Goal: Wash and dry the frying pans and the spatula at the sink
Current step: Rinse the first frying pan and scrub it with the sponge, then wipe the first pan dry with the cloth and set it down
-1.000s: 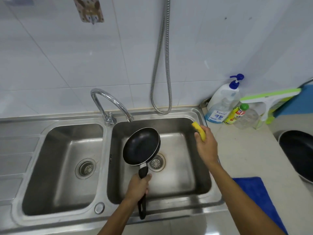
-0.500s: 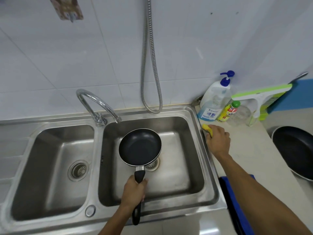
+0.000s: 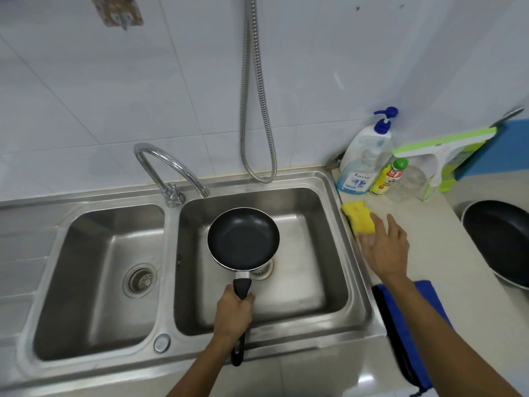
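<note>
With only the left hand (image 3: 233, 313) clenched on its handle (image 3: 242, 287), the small frying pan (image 3: 243, 239) over the right basin (image 3: 309, 282) could tip, the right hand (image 3: 385, 247) lying flat-fingered on the sponge (image 3: 357, 216) at three o'clock

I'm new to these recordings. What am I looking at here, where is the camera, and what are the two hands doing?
There is no machine here. A person works bare-handed, and the single view comes from a wide-angle camera worn on their head. It looks down at the hands, and the wide lens makes straight edges look bent.

The left hand grips the handle of a small frying pan, holding it over the right basin of a steel double sink. The right hand has straight fingers and touches a yellow sponge that lies on the counter beside the sink.

Further right are a larger frying pan and a blue cloth. By the wall stand a pump bottle, a yellow bottle and a green squeegee. No water runs from the tap.
</note>
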### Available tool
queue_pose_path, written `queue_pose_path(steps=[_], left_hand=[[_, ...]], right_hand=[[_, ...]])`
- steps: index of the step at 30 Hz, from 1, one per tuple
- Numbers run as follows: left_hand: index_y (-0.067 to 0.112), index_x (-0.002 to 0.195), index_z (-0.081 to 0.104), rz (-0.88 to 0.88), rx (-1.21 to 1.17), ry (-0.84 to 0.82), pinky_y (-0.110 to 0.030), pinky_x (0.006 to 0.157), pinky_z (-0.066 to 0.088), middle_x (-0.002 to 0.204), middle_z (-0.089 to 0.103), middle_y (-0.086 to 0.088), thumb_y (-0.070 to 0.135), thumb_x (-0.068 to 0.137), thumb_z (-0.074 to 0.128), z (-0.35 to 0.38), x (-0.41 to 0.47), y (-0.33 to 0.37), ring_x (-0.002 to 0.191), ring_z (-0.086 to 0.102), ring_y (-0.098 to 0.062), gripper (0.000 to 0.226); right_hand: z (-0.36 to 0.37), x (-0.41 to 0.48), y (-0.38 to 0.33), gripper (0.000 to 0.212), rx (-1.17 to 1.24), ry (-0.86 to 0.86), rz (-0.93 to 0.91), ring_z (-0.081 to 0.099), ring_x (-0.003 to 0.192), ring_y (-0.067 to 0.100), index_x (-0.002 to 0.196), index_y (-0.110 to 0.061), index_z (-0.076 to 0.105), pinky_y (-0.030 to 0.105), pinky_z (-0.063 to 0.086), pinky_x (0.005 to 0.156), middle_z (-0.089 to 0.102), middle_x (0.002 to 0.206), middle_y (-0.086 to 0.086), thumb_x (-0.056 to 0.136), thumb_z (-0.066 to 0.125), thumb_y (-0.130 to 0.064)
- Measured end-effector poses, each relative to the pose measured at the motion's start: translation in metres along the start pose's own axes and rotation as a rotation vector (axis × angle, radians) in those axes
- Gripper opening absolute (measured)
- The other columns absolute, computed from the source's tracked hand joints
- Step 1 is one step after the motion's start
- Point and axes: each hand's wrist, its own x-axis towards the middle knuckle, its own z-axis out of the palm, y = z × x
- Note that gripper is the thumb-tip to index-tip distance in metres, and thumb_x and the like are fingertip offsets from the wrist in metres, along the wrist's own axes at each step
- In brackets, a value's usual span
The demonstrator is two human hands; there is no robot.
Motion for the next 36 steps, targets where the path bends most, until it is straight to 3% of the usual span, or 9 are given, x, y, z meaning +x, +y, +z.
queue_pose_path(steps=[6,10,16,20,22,27,32,36], left_hand=[[0.014,0.093,0.057,0.027,0.046,0.002,-0.035,0.061,0.052,0.080,0.070,-0.013,0.027,0.092,0.066,0.007,-0.001,-0.007,0.069,0.068,-0.029,0.016],[0.016,0.097,0.057,0.037,0.041,-0.032,-0.041,0.071,0.056,0.084,0.071,-0.014,0.032,0.092,0.066,0.013,-0.007,-0.017,0.077,0.070,-0.034,0.018],[0.018,0.098,0.057,0.037,0.030,-0.041,-0.043,0.072,0.059,0.086,0.070,-0.011,0.032,0.092,0.067,0.015,-0.017,-0.023,0.076,0.070,-0.031,0.018],[0.018,0.097,0.056,0.040,0.022,-0.030,-0.045,0.072,0.060,0.085,0.069,-0.012,0.030,0.093,0.067,0.012,-0.021,-0.022,0.075,0.070,-0.032,0.017],[0.018,0.099,0.056,0.030,0.023,-0.026,-0.046,0.074,0.061,0.086,0.069,-0.011,0.031,0.092,0.067,0.011,-0.021,-0.022,0.077,0.070,-0.034,0.019],[0.021,0.098,0.056,0.054,-0.001,-0.018,-0.051,0.076,0.061,0.086,0.069,-0.010,0.034,0.090,0.066,0.004,-0.026,-0.019,0.079,0.071,-0.036,0.018],[0.021,0.100,0.056,0.091,0.019,0.018,-0.046,0.075,0.061,0.087,0.070,-0.007,0.033,0.089,0.064,-0.008,-0.029,-0.011,0.076,0.072,-0.031,0.018],[0.020,0.098,0.054,0.127,0.050,0.024,-0.043,0.070,0.060,0.085,0.070,-0.006,0.030,0.089,0.064,-0.017,-0.034,-0.008,0.073,0.071,-0.029,0.017]], right_hand=[[-0.019,-0.080,0.052,0.060,-0.101,0.019,0.059,0.046,0.127,0.048,0.145,-0.018,0.048,0.062,0.044,0.099,0.042,0.150,0.024,0.093,0.065,-0.043],[-0.028,-0.124,0.076,0.067,-0.170,-0.040,0.100,0.044,0.130,0.047,0.146,-0.020,0.044,0.064,0.044,0.100,0.040,0.151,0.023,0.094,0.051,-0.062],[-0.032,-0.171,0.091,0.095,-0.206,-0.204,0.338,0.028,0.141,0.043,0.151,-0.051,0.017,0.063,0.030,0.108,0.017,0.161,0.013,0.071,0.049,-0.091],[-0.021,-0.186,0.095,0.074,-0.268,-0.077,0.275,0.043,0.124,0.046,0.147,-0.040,0.043,0.064,0.039,0.098,0.037,0.149,0.020,0.083,0.055,-0.077],[-0.017,-0.190,0.092,0.063,-0.276,-0.053,0.265,0.048,0.113,0.048,0.142,-0.031,0.054,0.063,0.042,0.091,0.046,0.139,0.024,0.088,0.049,-0.063],[-0.014,-0.188,0.065,0.041,-0.178,-0.065,0.218,0.056,0.098,0.048,0.134,-0.021,0.063,0.058,0.051,0.080,0.058,0.123,0.027,0.094,0.068,-0.030],[-0.032,-0.137,-0.039,0.040,0.314,-0.092,0.017,0.054,0.110,0.035,0.137,-0.022,0.056,0.043,0.048,0.091,0.054,0.124,0.014,0.099,0.054,-0.035],[-0.035,-0.089,-0.143,0.043,0.311,-0.055,-0.346,0.052,0.111,0.024,0.140,-0.031,0.055,0.036,0.047,0.095,0.054,0.126,0.006,0.099,0.056,-0.043]])
